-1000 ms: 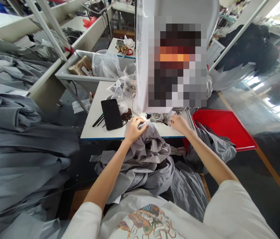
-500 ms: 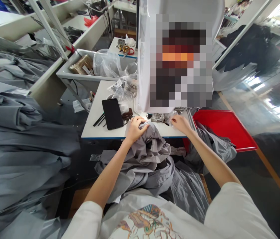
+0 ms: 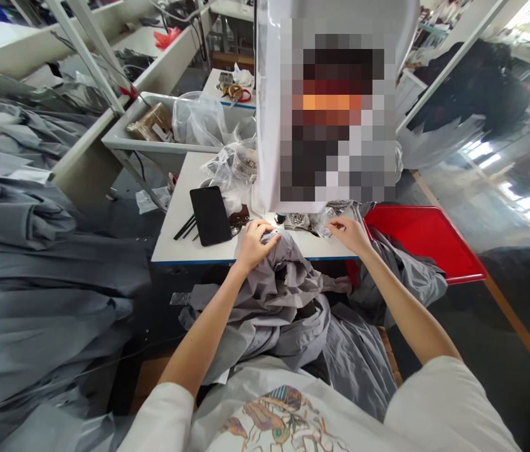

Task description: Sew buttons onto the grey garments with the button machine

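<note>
My left hand [image 3: 254,242] grips a bunched fold of a grey garment [image 3: 283,301] at the front edge of a small white table [image 3: 184,220]. The garment hangs from the table down into my lap. My right hand [image 3: 350,232] rests on the table to the right, fingers pinched at a clear plastic bag of small metal parts [image 3: 314,221]. Whether it holds a part I cannot tell. A white machine [image 3: 269,125] stands right behind both hands.
A black phone [image 3: 211,215] and dark pencil-like tools [image 3: 185,227] lie left of my hand. Crumpled clear bags [image 3: 234,166] sit behind. A red tray [image 3: 422,242] is at the right, a grey bin [image 3: 152,141] at the back, piled grey fabric [image 3: 34,270] at the left.
My right hand has shifted slightly right and pinched at the plastic bag. My left hand stays on the garment fold.
</note>
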Tool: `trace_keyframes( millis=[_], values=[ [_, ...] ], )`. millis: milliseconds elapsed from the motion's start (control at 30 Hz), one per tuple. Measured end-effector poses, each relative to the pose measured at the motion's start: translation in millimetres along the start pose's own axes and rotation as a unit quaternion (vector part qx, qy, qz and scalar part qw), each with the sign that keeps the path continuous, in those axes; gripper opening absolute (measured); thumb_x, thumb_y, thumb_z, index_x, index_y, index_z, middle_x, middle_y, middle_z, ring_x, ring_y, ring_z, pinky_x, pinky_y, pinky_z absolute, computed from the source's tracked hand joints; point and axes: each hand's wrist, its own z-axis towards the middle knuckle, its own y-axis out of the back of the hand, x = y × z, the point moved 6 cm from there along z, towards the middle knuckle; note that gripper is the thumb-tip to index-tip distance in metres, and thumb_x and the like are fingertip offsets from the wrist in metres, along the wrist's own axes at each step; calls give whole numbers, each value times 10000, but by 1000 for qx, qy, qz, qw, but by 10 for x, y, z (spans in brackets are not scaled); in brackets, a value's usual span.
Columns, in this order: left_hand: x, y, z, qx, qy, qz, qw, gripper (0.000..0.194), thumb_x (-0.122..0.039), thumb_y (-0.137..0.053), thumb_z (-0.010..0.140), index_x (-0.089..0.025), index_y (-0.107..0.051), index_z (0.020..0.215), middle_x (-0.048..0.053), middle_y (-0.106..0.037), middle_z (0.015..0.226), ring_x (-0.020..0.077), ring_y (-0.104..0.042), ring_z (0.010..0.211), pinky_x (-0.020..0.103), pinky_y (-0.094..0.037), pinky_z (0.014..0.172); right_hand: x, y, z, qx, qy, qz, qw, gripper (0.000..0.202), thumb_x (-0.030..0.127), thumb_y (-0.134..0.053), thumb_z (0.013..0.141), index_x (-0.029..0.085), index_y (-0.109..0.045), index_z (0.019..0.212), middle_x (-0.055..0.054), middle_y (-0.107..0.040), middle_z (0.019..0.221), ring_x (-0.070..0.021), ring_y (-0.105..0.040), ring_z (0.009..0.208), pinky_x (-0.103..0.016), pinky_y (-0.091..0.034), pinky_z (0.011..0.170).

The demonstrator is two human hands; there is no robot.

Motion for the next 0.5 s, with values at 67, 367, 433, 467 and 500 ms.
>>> trace_keyframes(
  millis=[67, 367, 433, 467, 500],
  values=[
    [-11, 4, 2, 2, 2, 0, 1000, 144, -303, -651, 831, -204, -627, 933, 53, -601, 1035, 199, -535, 1035, 343, -405, 946, 56, 76, -107, -30, -13, 30, 999, 206, 335, -583, 772, 163, -696, 789, -41, -672, 791, -154, -564, 684, -278, -441, 673],
    [-3, 6, -5, -5, 8, 2, 1000, 146, -309, -655, 828, -210, -625, 931, 48, -603, 1041, 197, -540, 1035, 347, -404, 956, 833, -169, -326, -11, 51, 106, 993, 200, 335, -565, 847, 174, -682, 828, -29, -654, 785, -137, -543, 679, -259, -408, 630],
    [4, 1, -7, -4, 6, 2, 1000, 149, -308, -658, 824, -210, -623, 930, 47, -605, 1039, 197, -540, 1035, 348, -405, 956, 1001, -305, -297, -23, 104, 61, 992, 187, 299, -532, 878, 179, -666, 829, -28, -639, 783, -137, -535, 685, -264, -410, 664],
    [7, -1, -8, -4, 5, 3, 1000, 152, -310, -658, 825, -210, -622, 933, 46, -606, 1038, 198, -540, 1034, 348, -406, 955, 1068, -382, -281, -25, 131, 27, 991, 190, 283, -511, 895, 179, -657, 835, -29, -632, 781, -140, -536, 698, -268, -408, 688],
    [9, -3, -8, -3, 5, 4, 1000, 157, -315, -656, 827, -210, -622, 939, 47, -605, 1039, 198, -538, 1034, 348, -407, 953, 1123, -459, -266, -28, 155, -13, 987, 196, 267, -489, 911, 178, -649, 841, -31, -625, 779, -144, -538, 715, -271, -401, 713]
  ],
)
